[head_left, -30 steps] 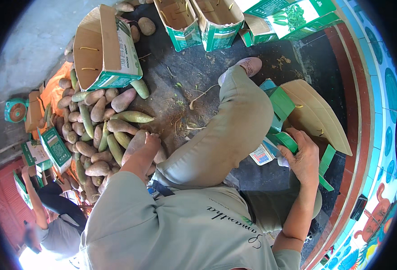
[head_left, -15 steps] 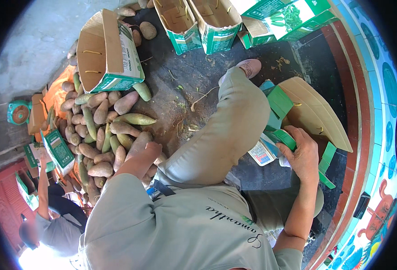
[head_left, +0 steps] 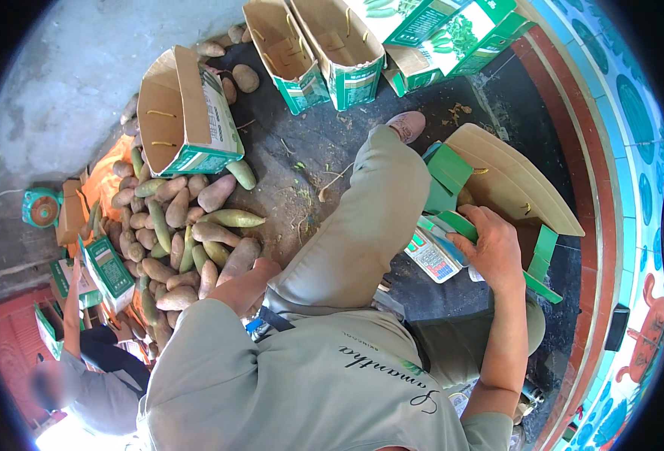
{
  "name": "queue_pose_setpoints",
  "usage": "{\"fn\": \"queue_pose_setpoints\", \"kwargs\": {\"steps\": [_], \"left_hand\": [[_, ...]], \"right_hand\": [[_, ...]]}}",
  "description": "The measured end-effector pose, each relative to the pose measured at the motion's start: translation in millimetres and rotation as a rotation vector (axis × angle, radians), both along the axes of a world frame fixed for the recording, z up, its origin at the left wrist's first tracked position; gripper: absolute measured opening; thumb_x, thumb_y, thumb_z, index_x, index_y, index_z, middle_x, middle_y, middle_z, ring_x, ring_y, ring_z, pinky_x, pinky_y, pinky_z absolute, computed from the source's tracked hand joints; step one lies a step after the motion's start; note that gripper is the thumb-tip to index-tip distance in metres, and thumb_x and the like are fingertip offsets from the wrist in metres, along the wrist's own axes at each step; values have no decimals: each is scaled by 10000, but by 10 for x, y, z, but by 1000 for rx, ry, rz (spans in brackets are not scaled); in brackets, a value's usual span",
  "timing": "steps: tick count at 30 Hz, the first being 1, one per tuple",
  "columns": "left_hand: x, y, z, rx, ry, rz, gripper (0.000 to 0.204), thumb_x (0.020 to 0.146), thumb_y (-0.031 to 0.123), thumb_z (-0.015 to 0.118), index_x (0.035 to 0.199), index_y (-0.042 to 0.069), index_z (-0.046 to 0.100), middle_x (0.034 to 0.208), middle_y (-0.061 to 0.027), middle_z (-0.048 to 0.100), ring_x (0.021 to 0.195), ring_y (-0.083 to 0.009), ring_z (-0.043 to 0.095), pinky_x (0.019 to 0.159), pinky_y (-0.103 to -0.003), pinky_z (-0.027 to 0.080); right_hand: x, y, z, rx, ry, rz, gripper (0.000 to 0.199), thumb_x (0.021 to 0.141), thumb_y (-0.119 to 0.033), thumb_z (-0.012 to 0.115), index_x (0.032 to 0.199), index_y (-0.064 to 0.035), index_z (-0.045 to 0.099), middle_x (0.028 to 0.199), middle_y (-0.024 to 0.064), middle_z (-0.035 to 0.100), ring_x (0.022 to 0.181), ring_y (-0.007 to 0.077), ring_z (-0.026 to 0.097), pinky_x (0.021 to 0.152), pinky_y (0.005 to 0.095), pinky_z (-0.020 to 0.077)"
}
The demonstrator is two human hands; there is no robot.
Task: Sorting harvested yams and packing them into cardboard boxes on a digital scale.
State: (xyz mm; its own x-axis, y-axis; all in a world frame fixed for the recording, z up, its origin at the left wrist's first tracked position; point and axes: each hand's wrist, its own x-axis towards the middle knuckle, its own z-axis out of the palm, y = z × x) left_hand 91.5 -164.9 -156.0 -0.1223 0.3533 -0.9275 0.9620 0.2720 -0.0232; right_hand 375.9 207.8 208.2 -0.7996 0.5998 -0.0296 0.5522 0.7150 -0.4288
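On dark ground, right hand (head_left: 492, 252) fingers grip the box (head_left: 512, 188) flap

The box (head_left: 512, 192) is brown inside with green flaps. The sweet potatoes (head_left: 189, 240) are brown, pink and green, piled on dark grey ground (head_left: 324, 150). The trousers (head_left: 362, 225) and shirt (head_left: 302, 391) are pale grey-green.

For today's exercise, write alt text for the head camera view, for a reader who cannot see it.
Seated on dark ground, a person grips the flap of an open green-and-tan carton with the right hand, while the left hand reaches into a pile of sweet potatoes. More cartons stand beyond.
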Motion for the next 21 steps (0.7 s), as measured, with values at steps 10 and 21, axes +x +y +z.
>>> {"fn": "queue_pose_setpoints", "kwargs": {"steps": [10,21], "left_hand": [[-219,1103,1565,232,51,428,434,806,399,593,1047,41,639,943,-150,660,842,-254,654,748,-380,517],[-359,2156,3296,1300,-344,1022,389,826,369,626,909,-8,575,660,-75,600,464,-124,528,454,-242,407]], "right_hand": [[164,-65,-74,82,57,8,299,701,-208,697,910,-42,563,745,116,559,748,298,581,650,396,462],[228,-424,-250,186,-35,157,125,742,-146,623,812,-57,571,760,90,600,739,237,609,651,343,484]]}}
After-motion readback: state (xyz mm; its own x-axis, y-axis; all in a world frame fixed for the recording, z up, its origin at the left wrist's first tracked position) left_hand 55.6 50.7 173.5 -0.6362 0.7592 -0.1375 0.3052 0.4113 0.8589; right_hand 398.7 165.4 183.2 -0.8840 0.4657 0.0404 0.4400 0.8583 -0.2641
